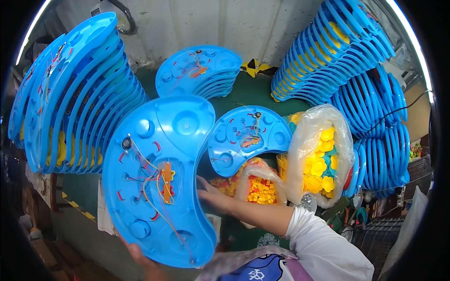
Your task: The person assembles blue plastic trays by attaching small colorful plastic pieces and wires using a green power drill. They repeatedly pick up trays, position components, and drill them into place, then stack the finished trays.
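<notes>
A large blue crescent-shaped plastic shell (187, 150) is held up close to me, its hollow side showing. Inside it are an orange circuit board (167, 182), thin red and yellow wires and a small round black part (126, 143). My left hand (145, 263) grips its lower left rim, with most of the fingers hidden behind it. At the inner curve, my right hand (209, 195) holds the edge, its fingertips out of sight behind the shell. Just beyond, another wired blue shell (241, 122) lies on the green table.
Tall stacks of blue shells stand at the left (89, 107) and right (318, 56); a shorter stack (199, 70) sits at the back. Near my right arm are a clear bag of yellow and teal flower-shaped pieces (321, 164) and a bag of small yellow and red parts (262, 189).
</notes>
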The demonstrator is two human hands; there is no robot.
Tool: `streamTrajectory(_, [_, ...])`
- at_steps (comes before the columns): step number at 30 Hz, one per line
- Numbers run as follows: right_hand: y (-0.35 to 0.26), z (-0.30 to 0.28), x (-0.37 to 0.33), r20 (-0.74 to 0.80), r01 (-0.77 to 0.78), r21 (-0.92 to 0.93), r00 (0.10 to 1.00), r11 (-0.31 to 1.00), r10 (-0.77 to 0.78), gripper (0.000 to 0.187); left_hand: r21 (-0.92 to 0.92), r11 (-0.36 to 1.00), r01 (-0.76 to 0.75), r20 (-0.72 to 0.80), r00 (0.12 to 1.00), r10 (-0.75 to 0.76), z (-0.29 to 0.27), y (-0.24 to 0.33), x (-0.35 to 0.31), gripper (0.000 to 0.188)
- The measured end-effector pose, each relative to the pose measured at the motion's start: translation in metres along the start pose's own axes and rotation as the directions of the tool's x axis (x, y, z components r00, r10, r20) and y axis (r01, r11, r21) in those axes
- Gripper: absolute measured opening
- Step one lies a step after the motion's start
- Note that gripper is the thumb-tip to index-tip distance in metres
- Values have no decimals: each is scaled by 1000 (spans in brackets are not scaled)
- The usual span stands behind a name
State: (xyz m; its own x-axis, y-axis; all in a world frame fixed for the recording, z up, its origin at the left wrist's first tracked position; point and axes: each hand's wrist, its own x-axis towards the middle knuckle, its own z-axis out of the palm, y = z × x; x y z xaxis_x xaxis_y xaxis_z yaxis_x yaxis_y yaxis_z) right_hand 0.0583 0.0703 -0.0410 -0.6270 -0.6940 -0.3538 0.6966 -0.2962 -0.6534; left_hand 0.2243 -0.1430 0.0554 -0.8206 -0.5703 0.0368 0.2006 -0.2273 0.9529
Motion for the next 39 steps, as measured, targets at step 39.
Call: streamTrajectory(39, [-360, -111, 162, -602, 803, -62, 443, 592, -664, 97, 221, 921, 319, 336, 862, -380, 371, -334, 406, 72])
